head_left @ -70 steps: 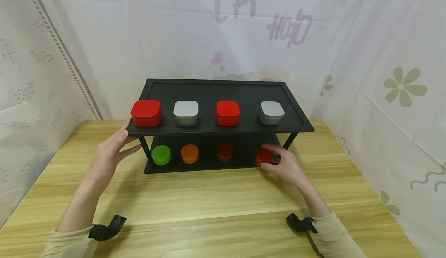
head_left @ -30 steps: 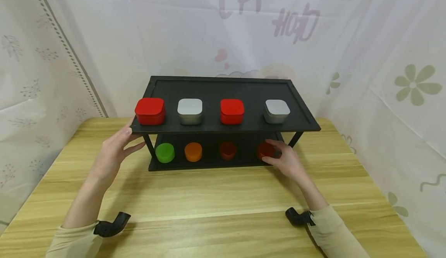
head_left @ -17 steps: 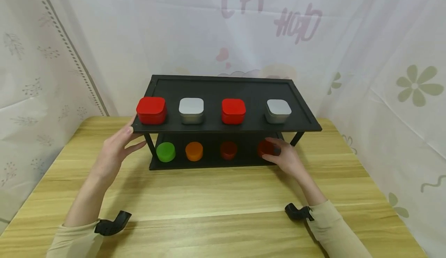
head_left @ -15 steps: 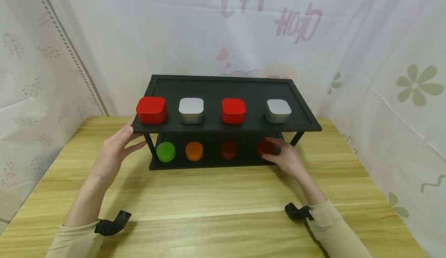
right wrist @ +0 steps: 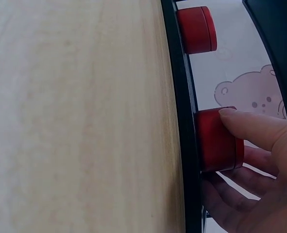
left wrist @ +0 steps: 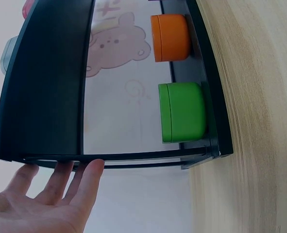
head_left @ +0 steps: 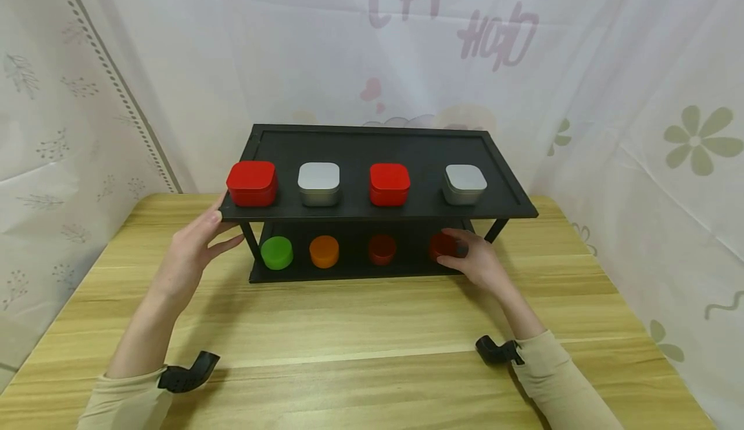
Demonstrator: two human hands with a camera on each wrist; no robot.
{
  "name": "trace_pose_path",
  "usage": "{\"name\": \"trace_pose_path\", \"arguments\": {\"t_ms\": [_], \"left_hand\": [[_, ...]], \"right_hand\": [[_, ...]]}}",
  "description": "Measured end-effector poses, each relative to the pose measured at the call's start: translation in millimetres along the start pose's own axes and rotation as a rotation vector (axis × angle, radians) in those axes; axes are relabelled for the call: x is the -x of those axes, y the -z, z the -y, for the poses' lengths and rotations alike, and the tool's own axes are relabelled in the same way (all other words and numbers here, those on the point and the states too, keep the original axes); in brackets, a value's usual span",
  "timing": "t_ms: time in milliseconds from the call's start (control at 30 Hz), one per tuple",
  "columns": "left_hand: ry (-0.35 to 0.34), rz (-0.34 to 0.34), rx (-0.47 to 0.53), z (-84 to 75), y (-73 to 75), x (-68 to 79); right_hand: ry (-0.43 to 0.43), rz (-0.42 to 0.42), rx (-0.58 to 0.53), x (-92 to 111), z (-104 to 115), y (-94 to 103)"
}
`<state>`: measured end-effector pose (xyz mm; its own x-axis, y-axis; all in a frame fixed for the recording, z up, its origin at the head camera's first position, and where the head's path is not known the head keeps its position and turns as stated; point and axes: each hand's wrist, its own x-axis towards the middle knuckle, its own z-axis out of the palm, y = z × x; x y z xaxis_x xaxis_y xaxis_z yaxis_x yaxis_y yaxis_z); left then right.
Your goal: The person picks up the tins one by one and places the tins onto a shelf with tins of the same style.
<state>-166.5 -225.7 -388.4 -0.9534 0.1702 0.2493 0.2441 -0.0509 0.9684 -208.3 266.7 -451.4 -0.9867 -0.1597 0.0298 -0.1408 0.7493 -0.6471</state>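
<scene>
A black two-tier rack stands on the wooden table. My left hand is at its left end; in the left wrist view the fairly straight fingers touch the end of the upper board. On the lower board, at the right, my right hand holds a round red tin. The right wrist view shows thumb and fingers around this tin, which sits on the board. To its left stand another round red tin, an orange tin and a green tin.
Along the front of the upper board sit a larger red square tin, a white-lidded tin, a smaller red square tin and another white-lidded tin. The table stretches in front; a printed cloth hangs behind.
My right hand has pushed the round red tin back from the lower board's front edge, into line with the others. The head view has shifted slightly. My left hand keeps its place on the rack.
</scene>
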Motion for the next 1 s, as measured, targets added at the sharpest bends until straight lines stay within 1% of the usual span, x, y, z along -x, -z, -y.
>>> {"name": "trace_pose_path", "arguments": {"t_ms": [600,800,1000], "left_hand": [[-0.001,-0.001,-0.007,-1.3,0.8,1.4],[0.001,-0.007,-0.005,-2.4,0.5,2.4],[-0.006,-0.003,0.009,-2.3,-1.2,2.4]], "right_hand": [[0.003,0.041,-0.021,3.7,0.8,1.6],[0.061,0.064,-0.035,8.7,-1.6,5.1],[0.134,0.060,-0.054,19.1,-4.3,13.5]]}}
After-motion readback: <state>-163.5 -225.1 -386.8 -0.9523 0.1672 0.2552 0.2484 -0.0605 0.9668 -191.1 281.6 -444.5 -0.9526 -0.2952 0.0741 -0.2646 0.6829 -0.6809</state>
